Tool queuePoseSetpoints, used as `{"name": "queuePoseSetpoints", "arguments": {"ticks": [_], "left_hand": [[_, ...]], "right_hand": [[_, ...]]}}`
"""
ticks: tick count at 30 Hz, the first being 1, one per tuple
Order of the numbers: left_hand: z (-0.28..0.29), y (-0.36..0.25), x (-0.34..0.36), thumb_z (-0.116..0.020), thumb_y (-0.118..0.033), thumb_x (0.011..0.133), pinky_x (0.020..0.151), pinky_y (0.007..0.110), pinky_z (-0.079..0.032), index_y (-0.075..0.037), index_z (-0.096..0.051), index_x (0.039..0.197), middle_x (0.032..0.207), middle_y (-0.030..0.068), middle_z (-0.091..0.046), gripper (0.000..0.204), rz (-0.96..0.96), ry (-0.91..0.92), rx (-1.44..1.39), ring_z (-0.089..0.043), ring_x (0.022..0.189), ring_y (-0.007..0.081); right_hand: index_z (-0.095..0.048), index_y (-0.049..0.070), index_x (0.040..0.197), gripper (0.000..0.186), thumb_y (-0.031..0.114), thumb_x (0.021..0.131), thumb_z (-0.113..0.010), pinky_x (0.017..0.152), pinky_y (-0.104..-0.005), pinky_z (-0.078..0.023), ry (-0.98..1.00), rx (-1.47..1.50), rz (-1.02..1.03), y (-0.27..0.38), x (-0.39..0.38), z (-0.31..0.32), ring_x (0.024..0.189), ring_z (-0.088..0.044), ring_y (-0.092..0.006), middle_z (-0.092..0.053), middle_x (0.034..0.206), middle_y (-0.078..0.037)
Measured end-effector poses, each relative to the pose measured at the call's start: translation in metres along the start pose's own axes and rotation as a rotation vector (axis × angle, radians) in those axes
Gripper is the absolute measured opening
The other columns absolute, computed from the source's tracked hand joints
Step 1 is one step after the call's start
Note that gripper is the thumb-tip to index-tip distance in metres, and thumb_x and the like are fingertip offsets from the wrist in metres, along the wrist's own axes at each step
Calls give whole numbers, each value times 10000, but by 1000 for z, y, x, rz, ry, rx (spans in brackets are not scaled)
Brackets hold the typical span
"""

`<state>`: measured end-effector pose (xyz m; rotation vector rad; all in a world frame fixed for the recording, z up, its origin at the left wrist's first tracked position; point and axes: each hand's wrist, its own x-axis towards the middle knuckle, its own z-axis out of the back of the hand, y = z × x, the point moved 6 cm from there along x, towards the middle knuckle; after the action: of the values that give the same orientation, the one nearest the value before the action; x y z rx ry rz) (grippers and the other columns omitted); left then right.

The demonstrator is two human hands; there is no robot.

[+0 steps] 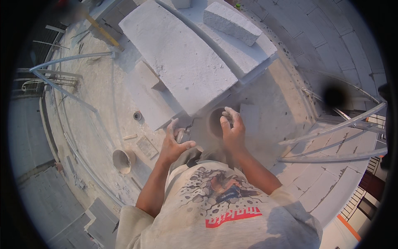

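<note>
My left hand (pixel 174 145) is held out in front of my shirt, thumb and fingers spread apart. Between them shows a small grey metallic object (pixel 182 135); it seems to lie lower down, and I cannot tell whether the hand touches it. My right hand (pixel 234 132) is raised with fingers loosely curled and the thumb apart, and no object shows in it. Beside it, lower down, a round bucket (pixel 214 123) is partly covered by that hand. Just beyond both hands lies a large pale, dusty block (pixel 178 54).
A smaller cut block (pixel 232 24) rests on another pale slab (pixel 263 47). A pale bucket (pixel 123 161), a flat board (pixel 147 147) and a small ring-shaped roll (pixel 137 115) are on the dusty floor at left. Metal bars (pixel 336 129) stand at right.
</note>
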<state>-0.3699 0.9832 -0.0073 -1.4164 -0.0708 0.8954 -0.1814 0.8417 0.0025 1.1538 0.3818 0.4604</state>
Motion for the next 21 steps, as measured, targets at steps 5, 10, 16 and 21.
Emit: {"name": "queuePoseSetpoints", "arguments": {"ticks": [5, 10, 16, 21], "left_hand": [[-51, -19, -12, -782, -404, 740, 971, 388, -425, -69, -288, 1429, 1117, 138, -582, 911, -105, -3, -33, -570, 1082, 255], [-54, 1, -3, -500, -398, 947, 870, 421, -469, -108, -441, 1263, 1079, 128, -588, 433, 191, -115, -1011, -598, 1020, 296], [-70, 26, 6, -461, -376, 969, 856, 458, -480, -92, -507, 1100, 1069, 124, -608, 317, 241, -142, -1329, -603, 1012, 326], [-53, 43, -18, -550, -354, 944, 832, 352, -482, -93, -529, 1036, 1029, 93, -589, 277, 159, -211, -1040, -590, 985, 217]], "right_hand": [[-584, -15, 1143, 397, 286, 885, -594, 871, -398, -480, 631, -40, -11, -1, -10, -8, 975, -632, -347, -640, 1069, -215], [-584, -16, 1144, 448, 343, 877, -605, 866, -397, -481, 640, -92, -207, -7, -26, -1, 984, -637, -363, -646, 1057, -244], [-603, -23, 1054, 425, 337, 834, -653, 781, -415, -496, 692, -121, -285, -19, -64, -29, 888, -657, -372, -655, 915, -256], [-618, -5, 977, 285, 256, 863, -632, 701, -433, -486, 734, -251, -106, -4, -65, -35, 732, -636, -337, -657, 779, -177]]}}
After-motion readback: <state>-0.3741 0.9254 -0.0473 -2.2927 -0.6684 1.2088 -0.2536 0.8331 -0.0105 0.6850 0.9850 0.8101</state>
